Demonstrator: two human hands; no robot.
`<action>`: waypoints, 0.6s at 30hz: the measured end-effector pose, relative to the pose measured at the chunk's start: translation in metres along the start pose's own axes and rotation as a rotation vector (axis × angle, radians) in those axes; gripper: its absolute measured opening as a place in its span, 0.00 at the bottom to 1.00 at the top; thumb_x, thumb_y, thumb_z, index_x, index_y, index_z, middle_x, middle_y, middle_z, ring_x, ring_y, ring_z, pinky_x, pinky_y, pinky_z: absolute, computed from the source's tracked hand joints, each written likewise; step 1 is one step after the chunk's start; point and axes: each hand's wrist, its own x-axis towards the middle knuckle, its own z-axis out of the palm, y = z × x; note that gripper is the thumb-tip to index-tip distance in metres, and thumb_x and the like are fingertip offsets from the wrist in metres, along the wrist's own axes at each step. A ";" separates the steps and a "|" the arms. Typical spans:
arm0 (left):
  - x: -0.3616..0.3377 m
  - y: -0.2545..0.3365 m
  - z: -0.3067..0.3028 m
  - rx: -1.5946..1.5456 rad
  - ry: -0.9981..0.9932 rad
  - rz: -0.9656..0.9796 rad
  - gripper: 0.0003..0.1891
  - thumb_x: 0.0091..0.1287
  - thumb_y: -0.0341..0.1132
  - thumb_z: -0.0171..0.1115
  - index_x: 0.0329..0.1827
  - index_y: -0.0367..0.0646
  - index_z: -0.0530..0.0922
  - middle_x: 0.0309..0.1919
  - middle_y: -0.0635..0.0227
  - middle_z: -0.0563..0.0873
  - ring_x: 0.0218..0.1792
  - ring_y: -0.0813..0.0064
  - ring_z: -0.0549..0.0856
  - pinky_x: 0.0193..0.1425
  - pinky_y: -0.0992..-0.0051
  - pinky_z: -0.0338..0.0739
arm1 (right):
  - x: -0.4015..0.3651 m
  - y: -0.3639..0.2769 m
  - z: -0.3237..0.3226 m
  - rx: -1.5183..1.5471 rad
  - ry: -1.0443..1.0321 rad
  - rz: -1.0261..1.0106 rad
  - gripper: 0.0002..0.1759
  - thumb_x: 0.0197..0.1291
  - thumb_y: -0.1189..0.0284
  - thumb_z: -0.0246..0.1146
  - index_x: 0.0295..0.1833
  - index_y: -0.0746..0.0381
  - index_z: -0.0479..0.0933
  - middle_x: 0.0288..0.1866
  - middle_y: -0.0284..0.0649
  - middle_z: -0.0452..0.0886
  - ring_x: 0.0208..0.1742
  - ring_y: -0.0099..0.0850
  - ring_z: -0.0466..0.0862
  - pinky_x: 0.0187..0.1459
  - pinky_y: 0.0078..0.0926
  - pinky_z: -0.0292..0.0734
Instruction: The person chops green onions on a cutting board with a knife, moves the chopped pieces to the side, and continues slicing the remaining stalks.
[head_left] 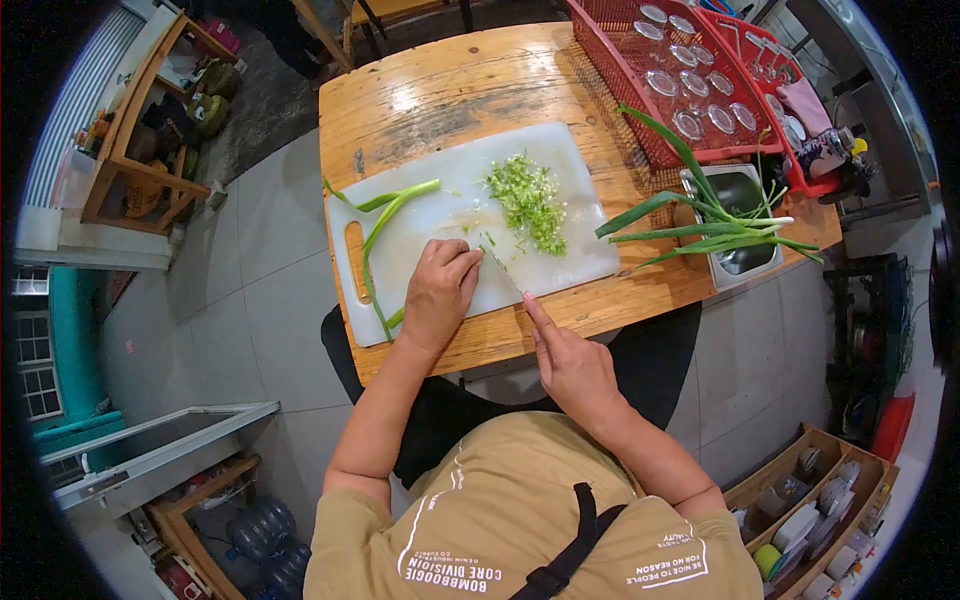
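My right hand (pixel 578 372) grips a knife (pixel 503 268), its index finger stretched along the top of the blade. The blade lies over the white cutting board (pixel 400 180), close to the fingertips of my left hand (pixel 440 288). Those fingers are curled together on green onion, mostly hidden beneath them; a green end shows beside the wrist. Chopped green onion (pixel 530 205) is heaped on the board beyond the knife. Left of my left hand, long green onion stalks (pixel 385 222) lie bent across the board near its handle slot.
Whole green onions (pixel 715 225) rest across a metal container (pixel 740 190) at the table's right. Behind it stands a red basket (pixel 640 110) of clear glasses, with another red basket (pixel 815 180) of utensils alongside. The wooden table's (pixel 450 70) near edge is against my body.
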 end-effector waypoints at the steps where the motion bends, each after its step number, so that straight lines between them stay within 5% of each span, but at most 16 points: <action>1: -0.001 0.000 0.000 -0.009 -0.001 0.006 0.08 0.67 0.23 0.75 0.48 0.37 0.90 0.46 0.61 0.88 0.51 0.55 0.86 0.58 0.61 0.85 | -0.001 -0.002 -0.001 0.018 -0.005 -0.009 0.37 0.81 0.66 0.64 0.92 0.45 0.66 0.28 0.45 0.82 0.25 0.48 0.87 0.30 0.49 0.86; 18: 0.001 0.002 0.001 0.002 -0.012 -0.004 0.08 0.66 0.23 0.75 0.47 0.36 0.90 0.47 0.60 0.89 0.52 0.55 0.86 0.59 0.60 0.85 | 0.015 -0.006 0.006 -0.015 -0.039 -0.004 0.36 0.82 0.66 0.63 0.92 0.46 0.65 0.27 0.47 0.85 0.25 0.49 0.88 0.28 0.49 0.85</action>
